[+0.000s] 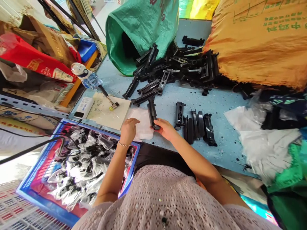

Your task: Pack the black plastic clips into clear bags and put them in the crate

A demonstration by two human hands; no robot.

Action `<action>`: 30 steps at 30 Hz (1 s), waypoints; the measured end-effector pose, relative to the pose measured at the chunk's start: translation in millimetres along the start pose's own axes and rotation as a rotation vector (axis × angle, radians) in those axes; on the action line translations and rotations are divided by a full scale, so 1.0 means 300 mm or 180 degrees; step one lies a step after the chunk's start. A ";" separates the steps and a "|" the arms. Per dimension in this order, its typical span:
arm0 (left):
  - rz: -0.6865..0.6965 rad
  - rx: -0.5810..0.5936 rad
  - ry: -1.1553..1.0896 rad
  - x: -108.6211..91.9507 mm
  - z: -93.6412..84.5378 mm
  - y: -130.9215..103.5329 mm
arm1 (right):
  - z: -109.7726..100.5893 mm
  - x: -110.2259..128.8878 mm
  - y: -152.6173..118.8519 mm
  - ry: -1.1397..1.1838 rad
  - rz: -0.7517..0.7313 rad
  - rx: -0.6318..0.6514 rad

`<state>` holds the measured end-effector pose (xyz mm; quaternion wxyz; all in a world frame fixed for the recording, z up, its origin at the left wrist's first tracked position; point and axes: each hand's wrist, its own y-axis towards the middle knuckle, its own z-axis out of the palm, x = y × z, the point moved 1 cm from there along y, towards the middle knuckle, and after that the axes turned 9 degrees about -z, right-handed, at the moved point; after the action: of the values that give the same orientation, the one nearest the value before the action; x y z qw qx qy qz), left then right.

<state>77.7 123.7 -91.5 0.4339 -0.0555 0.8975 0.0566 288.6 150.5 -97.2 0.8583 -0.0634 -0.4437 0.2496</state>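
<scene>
The left hand (129, 131), fingers curled, meets the edge of a thin, cloudy plastic sheet (144, 119); whether it pinches the film I can't tell. The right hand (164, 128) grips the near end of a slim black plastic part (152, 110), held over the sheet's right side. Leftmost sits a blue lattice crate (51, 143) of crinkly, glossy bagged pieces, then a clear bottle (90, 80) and a small hammer (107, 98) lying on a flat, pale board (117, 115). Beyond, a green woven sack (148, 24) gapes at a tangled black heap (168, 65). Right of the hands stand ribbed and smooth black pieces (194, 126), near crumpled white film (262, 143). The sack's inside is dark, and a frayed orange sack (259, 44) runs out of view.
</scene>
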 end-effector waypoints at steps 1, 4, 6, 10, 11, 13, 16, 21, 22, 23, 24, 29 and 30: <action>0.0096 0.0068 0.0248 0.003 -0.012 -0.001 | -0.006 0.008 -0.023 -0.0063 -0.0078 0.0063; 0.0136 0.0177 0.0383 0.009 -0.023 0.008 | -0.022 0.027 -0.103 -0.0193 0.0051 0.0526; 0.0083 0.0117 0.0343 0.015 -0.025 0.016 | -0.034 0.013 -0.136 -0.0124 0.0573 0.0757; 0.0104 -0.0216 0.0629 0.034 -0.052 0.009 | -0.061 -0.060 -0.127 0.0386 0.1427 0.0454; 0.0167 -0.0229 0.0754 0.035 -0.059 0.001 | -0.063 -0.075 -0.117 0.0492 0.1535 0.0406; 0.0340 -0.0165 0.0922 0.027 -0.063 -0.028 | -0.055 -0.094 -0.093 0.0662 0.1722 0.0471; 0.0838 0.0115 0.0759 -0.020 -0.032 -0.098 | -0.030 -0.100 -0.057 0.0898 0.1690 0.0500; 0.1492 0.0667 0.0123 -0.094 0.064 -0.200 | -0.029 -0.090 -0.067 -0.0531 0.0351 -0.0042; 0.1508 0.0730 0.0046 -0.104 0.075 -0.207 | -0.032 -0.086 -0.090 -0.1083 0.0066 -0.0062; 0.1516 0.0812 -0.0013 -0.115 0.079 -0.211 | -0.033 -0.080 -0.118 -0.1564 -0.0177 0.0007; 0.1506 0.0901 -0.0060 -0.129 0.072 -0.215 | -0.031 -0.071 -0.150 -0.1907 -0.0366 0.0167; 0.0923 0.1320 -0.0163 -0.226 -0.159 -0.253 | 0.003 0.023 -0.273 -0.1648 -0.0221 0.1613; 0.0689 0.1471 -0.0174 -0.226 -0.227 -0.264 | 0.005 0.046 -0.276 -0.1586 -0.0114 0.1695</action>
<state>78.9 38.8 -0.4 0.4505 0.1431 0.8753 -0.1024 324.9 85.3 -59.0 0.7145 0.2329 -0.5597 0.3492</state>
